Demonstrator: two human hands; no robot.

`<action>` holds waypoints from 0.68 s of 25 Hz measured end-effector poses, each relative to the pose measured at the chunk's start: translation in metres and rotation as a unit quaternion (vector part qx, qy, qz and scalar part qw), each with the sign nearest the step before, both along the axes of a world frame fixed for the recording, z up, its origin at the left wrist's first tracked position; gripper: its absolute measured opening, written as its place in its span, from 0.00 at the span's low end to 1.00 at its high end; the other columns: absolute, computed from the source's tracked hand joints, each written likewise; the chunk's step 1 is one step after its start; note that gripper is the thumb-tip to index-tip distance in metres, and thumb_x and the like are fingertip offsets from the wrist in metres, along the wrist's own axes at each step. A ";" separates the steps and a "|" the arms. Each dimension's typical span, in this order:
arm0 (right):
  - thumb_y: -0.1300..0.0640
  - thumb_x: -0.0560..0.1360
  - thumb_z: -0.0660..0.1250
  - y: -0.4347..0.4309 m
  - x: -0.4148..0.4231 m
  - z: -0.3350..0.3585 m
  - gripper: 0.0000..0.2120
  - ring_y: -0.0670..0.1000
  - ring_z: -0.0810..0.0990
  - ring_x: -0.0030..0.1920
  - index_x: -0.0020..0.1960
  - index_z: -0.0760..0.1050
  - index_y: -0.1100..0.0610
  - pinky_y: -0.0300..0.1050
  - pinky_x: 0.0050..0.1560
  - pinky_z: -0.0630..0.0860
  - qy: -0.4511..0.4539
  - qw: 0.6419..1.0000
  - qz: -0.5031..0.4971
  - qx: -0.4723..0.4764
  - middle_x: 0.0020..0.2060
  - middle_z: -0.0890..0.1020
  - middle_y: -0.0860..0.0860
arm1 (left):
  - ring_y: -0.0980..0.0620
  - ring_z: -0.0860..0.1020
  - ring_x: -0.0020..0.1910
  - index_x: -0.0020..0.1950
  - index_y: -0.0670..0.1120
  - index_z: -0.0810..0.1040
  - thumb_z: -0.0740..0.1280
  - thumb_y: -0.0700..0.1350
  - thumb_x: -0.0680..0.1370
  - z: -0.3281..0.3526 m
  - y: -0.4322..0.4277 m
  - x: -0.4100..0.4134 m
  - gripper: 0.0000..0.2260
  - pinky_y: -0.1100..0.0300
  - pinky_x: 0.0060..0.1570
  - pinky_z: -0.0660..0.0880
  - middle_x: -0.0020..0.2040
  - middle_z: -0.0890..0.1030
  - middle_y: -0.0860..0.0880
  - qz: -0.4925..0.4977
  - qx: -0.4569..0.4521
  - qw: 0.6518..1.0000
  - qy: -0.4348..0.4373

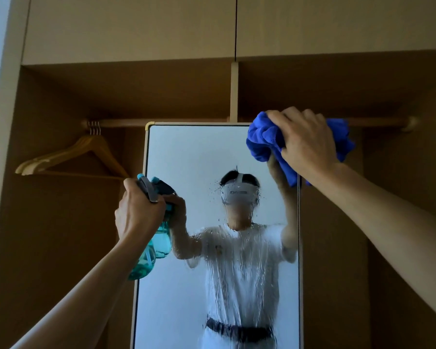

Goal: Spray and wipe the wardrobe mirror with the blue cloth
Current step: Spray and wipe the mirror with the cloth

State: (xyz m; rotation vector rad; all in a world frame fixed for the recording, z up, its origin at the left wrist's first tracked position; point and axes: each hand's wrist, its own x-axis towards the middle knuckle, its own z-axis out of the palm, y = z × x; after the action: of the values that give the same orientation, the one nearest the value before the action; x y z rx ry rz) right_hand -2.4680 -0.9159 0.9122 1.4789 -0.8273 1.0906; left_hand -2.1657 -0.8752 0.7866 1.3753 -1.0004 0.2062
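While left fingers clasp the bottle beside the mirror, right fingers clutch the cloth at its top-right corner, droplets lying below-left.

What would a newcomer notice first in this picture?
The bright blue cloth, bunched in the right hand at the top right corner of the mirror, stands out first. Next come the water streaks down its glass and the teal spray bottle gripped by the left hand at its left edge.
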 end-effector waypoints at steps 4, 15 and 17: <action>0.65 0.67 0.71 0.005 0.002 -0.025 0.31 0.64 0.79 0.47 0.69 0.71 0.55 0.58 0.46 0.74 -0.004 0.999 0.026 0.037 0.52 0.80 0.57 | 0.39 0.78 0.43 0.59 0.45 0.66 0.69 0.43 0.77 -0.002 -0.001 -0.004 0.16 0.50 0.37 0.72 0.50 0.78 0.42 0.017 0.002 1.000 -0.004; 0.62 0.73 0.67 0.020 0.001 -0.044 0.22 0.61 0.80 0.42 0.65 0.69 0.59 0.48 0.34 0.69 -0.072 0.993 0.010 0.090 0.47 0.79 0.57 | 0.35 0.78 0.46 0.57 0.46 0.65 0.69 0.46 0.77 -0.001 0.014 -0.006 0.15 0.42 0.45 0.78 0.50 0.79 0.41 -0.009 0.021 1.000 -0.003; 0.60 0.75 0.66 0.022 0.000 -0.036 0.21 0.63 0.81 0.44 0.66 0.68 0.60 0.48 0.36 0.66 -0.127 0.988 0.006 0.087 0.50 0.79 0.58 | 0.36 0.78 0.46 0.58 0.46 0.66 0.68 0.46 0.78 0.000 0.017 -0.004 0.15 0.44 0.44 0.77 0.50 0.78 0.42 -0.020 0.025 0.999 0.000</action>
State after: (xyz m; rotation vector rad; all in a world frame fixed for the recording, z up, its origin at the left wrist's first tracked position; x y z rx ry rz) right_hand -2.4676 -0.8943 0.8766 1.5080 -1.1171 1.2598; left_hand -2.1699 -0.8578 0.7866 1.3994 -1.0375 0.1527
